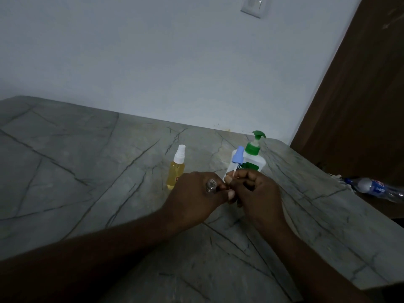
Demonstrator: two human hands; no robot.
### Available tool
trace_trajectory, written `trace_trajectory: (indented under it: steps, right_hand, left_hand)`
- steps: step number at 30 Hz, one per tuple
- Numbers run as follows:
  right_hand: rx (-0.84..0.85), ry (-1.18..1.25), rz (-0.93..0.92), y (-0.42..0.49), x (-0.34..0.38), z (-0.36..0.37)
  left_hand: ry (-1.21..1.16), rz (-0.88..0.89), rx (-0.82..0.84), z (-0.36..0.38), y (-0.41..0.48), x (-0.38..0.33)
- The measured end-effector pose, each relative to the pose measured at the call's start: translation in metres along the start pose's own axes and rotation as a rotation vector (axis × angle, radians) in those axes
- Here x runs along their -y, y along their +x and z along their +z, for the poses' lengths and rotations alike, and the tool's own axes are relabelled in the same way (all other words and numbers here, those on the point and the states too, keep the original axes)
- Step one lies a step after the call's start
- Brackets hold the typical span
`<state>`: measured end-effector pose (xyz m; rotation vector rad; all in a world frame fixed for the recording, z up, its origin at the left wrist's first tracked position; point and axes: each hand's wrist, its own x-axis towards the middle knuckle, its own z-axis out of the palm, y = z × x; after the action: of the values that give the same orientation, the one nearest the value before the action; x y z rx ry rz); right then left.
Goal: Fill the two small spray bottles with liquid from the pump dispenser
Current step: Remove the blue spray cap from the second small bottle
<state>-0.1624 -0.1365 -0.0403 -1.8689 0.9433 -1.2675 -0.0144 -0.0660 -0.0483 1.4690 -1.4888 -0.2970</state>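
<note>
My left hand [192, 195] grips a small clear spray bottle [211, 186]; only its open threaded neck shows above my fingers. My right hand [255, 189] pinches the thin dip tube of a blue spray cap [237, 155], which stands above my fingers. Behind both hands stands the white pump dispenser [253, 160] with a green pump head. A second small spray bottle [177, 169], with yellow liquid inside and a white cap on, stands upright to the left of the dispenser on the table [87, 171].
The marble-patterned table runs to a pale wall at the back. A plastic water bottle [376, 189] lies on its side at the table's right edge. A dark wooden door [360, 95] rises on the right.
</note>
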Motion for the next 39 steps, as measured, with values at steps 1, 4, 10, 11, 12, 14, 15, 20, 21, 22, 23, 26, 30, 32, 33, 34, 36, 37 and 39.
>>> trace_trajectory:
  steps: [1,4,10,11,12,14,15,20,21,22,23,26,30,32,33,34,36,37,39]
  right_hand:
    - [-0.013,-0.060,-0.013,0.004,0.001,0.000]
    - [0.085,-0.366,-0.045,0.014,0.000,-0.002]
    - [0.251,-0.779,-0.062,0.011,-0.008,0.003]
    - [0.238,-0.789,-0.076,0.011,-0.007,0.005]
    - [0.228,-0.795,-0.086,0.011,-0.006,0.007]
    - [0.221,-0.815,-0.094,0.011,-0.003,0.008]
    - [0.224,-0.834,-0.097,0.009,-0.002,0.008]
    - [0.276,-0.832,-0.072,-0.004,-0.002,-0.016]
    - [0.297,-0.815,-0.072,-0.008,-0.002,-0.023]
    - [0.318,-0.794,-0.075,-0.012,-0.002,-0.028]
    - [0.327,-0.776,-0.085,-0.015,-0.002,-0.031]
    - [0.296,-0.762,-0.124,-0.020,-0.006,-0.028]
    - [0.258,-0.741,-0.122,-0.016,-0.011,-0.014]
    - [0.241,-0.752,-0.122,-0.013,-0.009,-0.007]
    - [0.231,-0.758,-0.122,-0.012,-0.008,-0.003]
    - [0.222,-0.759,-0.120,-0.010,-0.008,0.000]
    - [0.213,-0.755,-0.122,-0.007,-0.008,0.004]
    - [0.215,-0.756,-0.123,-0.006,-0.009,0.004]
    - [0.224,-0.751,-0.121,-0.005,-0.009,-0.001]
  left_hand:
    - [0.021,-0.012,-0.024,0.001,0.000,-0.001]
    - [0.068,-0.062,-0.076,0.001,-0.001,-0.002]
    - [0.047,-0.153,-0.109,0.000,0.002,0.001]
    - [0.048,-0.157,-0.105,0.001,0.002,0.001]
    - [0.052,-0.159,-0.099,0.001,0.002,0.001]
    - [0.061,-0.156,-0.091,0.002,0.002,0.001]
    - [0.064,-0.152,-0.088,0.002,0.002,0.001]
    - [0.098,-0.103,-0.064,0.000,0.002,0.002]
    - [0.097,-0.101,-0.061,0.000,0.002,0.003]
    - [0.099,-0.107,-0.057,0.000,0.002,0.004]
    - [0.102,-0.118,-0.056,0.000,0.003,0.004]
    - [0.099,-0.136,-0.059,0.000,0.003,0.004]
    - [0.106,-0.142,-0.065,0.000,0.001,0.001]
    - [0.114,-0.138,-0.065,-0.001,0.001,0.001]
    - [0.118,-0.136,-0.063,-0.001,0.001,0.002]
    - [0.120,-0.133,-0.059,-0.001,0.002,0.002]
    - [0.111,-0.122,-0.043,-0.001,0.003,0.002]
    - [0.108,-0.116,-0.029,-0.001,0.004,0.002]
    - [0.102,-0.107,0.006,-0.001,0.004,0.000]
